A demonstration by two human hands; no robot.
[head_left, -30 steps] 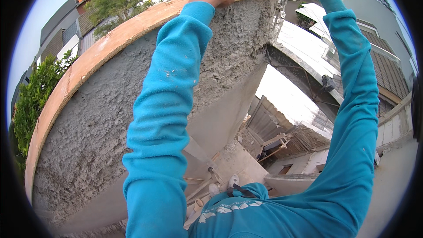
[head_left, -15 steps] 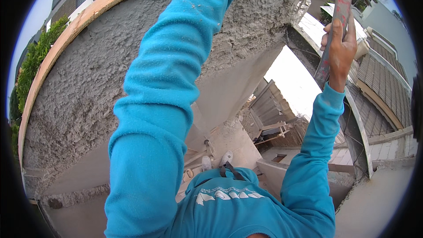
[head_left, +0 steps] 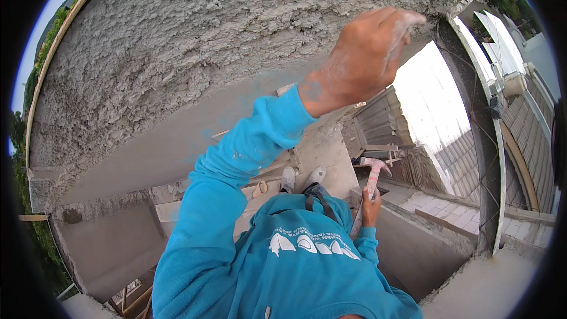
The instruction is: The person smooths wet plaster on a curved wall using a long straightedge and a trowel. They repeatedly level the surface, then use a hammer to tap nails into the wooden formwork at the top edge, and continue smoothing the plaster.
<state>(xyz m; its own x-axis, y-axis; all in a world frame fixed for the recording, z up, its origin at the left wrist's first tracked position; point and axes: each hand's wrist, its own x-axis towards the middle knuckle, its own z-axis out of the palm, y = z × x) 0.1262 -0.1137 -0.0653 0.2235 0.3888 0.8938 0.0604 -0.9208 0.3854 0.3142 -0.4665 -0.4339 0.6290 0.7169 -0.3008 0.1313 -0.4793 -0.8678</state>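
My left hand (head_left: 369, 53) is raised in front of the rough grey cement wall (head_left: 195, 35), near its right end. Its fingers are curled together toward the right, and whatever they might hold is hidden. Low down beside my waist, my right hand (head_left: 370, 208) is wrapped round the handle of a claw hammer (head_left: 374, 176). The hammer's head points up, its reddish paint worn, and part of the handle disappears behind my fingers. Both forearms are in blue sleeves.
My shoes (head_left: 287, 180) stand on a pale board far below. A tan object with a loop handle (head_left: 260, 189) lies left of them. A dark upright beam (head_left: 483, 136) rises at the right, with a bright roof sheet (head_left: 434, 100) beyond. Timber edges the wall's top.
My right hand has brought the hammer down from the upper right to beside my waist. My left hand, out of view before, has come down into sight before the wall.
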